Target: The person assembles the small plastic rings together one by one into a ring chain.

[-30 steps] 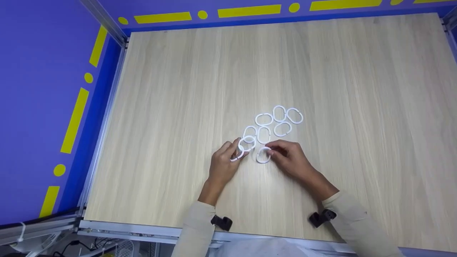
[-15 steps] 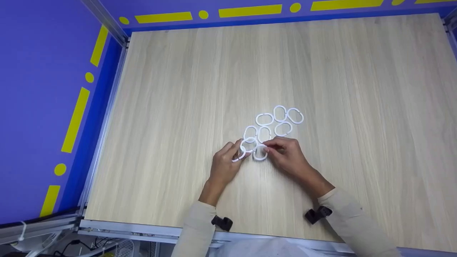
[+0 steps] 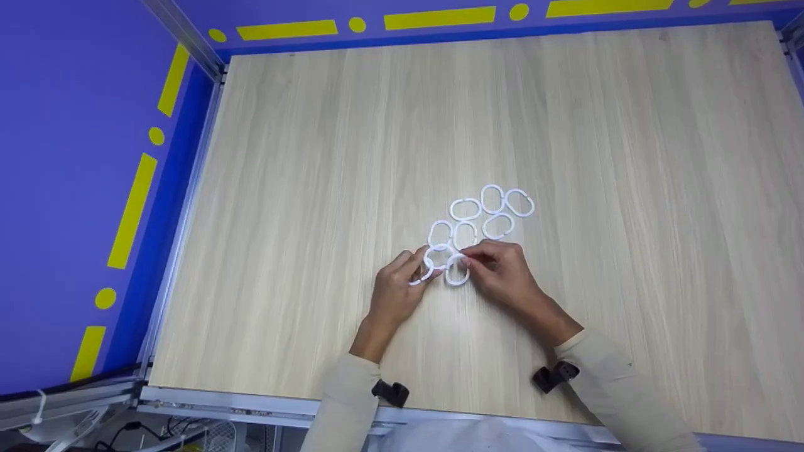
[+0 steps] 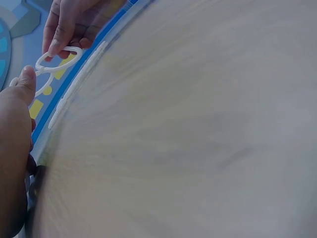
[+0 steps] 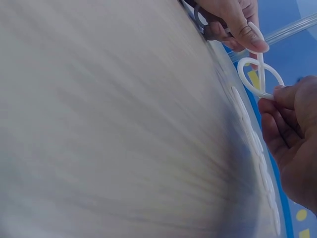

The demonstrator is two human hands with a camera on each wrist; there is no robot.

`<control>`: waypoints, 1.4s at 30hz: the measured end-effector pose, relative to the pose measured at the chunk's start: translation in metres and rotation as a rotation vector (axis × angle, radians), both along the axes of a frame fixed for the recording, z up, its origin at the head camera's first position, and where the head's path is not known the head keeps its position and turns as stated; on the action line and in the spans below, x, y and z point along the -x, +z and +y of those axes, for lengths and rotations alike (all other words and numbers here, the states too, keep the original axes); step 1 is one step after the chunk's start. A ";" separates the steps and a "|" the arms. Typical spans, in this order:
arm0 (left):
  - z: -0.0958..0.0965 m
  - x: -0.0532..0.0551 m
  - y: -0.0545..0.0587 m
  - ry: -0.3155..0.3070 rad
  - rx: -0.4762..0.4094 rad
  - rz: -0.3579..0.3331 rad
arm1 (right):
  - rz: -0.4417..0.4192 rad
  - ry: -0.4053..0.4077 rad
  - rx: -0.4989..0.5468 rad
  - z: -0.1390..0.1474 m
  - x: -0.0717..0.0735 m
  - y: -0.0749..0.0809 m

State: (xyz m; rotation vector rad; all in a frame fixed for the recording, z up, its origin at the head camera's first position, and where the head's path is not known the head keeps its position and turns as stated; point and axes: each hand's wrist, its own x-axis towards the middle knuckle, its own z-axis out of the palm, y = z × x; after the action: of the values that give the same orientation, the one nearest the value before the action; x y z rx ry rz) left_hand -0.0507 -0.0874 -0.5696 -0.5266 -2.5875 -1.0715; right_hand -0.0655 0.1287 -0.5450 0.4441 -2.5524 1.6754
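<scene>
Though near hands (image 3: 396,287), six other rings (image 3: 481,209)

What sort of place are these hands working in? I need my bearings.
Probably a purpose-built work booth: a wood-grain tabletop set in a metal frame, with blue panels marked by yellow bars and dots along its left and far sides.

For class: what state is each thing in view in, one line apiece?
Left-hand rings: held, partly hidden
Right-hand ring: raised, overlapping a left-hand ring in the head view
Six other rings: flat on the table
Left hand: holding
Right hand: pinching
Wrist cameras: worn
</scene>
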 end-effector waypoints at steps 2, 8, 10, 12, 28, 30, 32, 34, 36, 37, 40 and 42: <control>0.001 -0.001 0.000 -0.016 -0.004 0.006 | 0.003 -0.008 -0.007 -0.001 0.001 0.000; 0.003 -0.002 0.001 -0.073 0.020 0.031 | -0.030 -0.049 -0.003 0.000 0.002 -0.002; 0.001 -0.003 0.002 -0.068 0.038 0.030 | -0.081 -0.080 0.019 0.003 0.002 -0.002; -0.001 -0.003 0.002 -0.063 0.066 0.027 | -0.147 -0.104 0.047 0.006 0.002 -0.003; -0.011 -0.004 0.007 -0.053 0.373 0.012 | -0.479 0.072 0.163 0.025 0.002 0.000; -0.008 -0.004 0.009 -0.033 0.379 0.009 | -0.488 0.072 0.170 0.026 0.002 -0.001; -0.002 -0.005 0.010 -0.016 0.368 0.018 | -0.494 0.073 0.167 0.026 0.003 -0.002; 0.007 -0.006 0.012 -0.007 0.352 0.024 | -0.499 0.078 0.165 0.027 0.003 -0.002; 0.017 -0.006 0.013 0.002 0.329 0.032 | -0.507 0.086 0.181 0.028 0.003 -0.002; 0.023 -0.006 0.014 0.005 0.320 0.037 | -0.518 0.090 0.196 0.028 0.004 -0.002; 0.038 -0.006 0.012 0.017 0.294 0.033 | -0.551 0.106 0.257 0.030 0.006 -0.003; 0.044 -0.005 0.010 0.024 0.273 0.031 | -0.575 0.116 0.295 0.031 0.007 -0.003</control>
State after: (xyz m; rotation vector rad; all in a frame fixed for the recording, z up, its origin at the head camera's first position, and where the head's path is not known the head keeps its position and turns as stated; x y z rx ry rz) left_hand -0.0453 -0.0433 -0.5600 -0.5675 -2.7203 -0.6991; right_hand -0.0722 0.1601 -0.5482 0.0952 -2.5808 2.4778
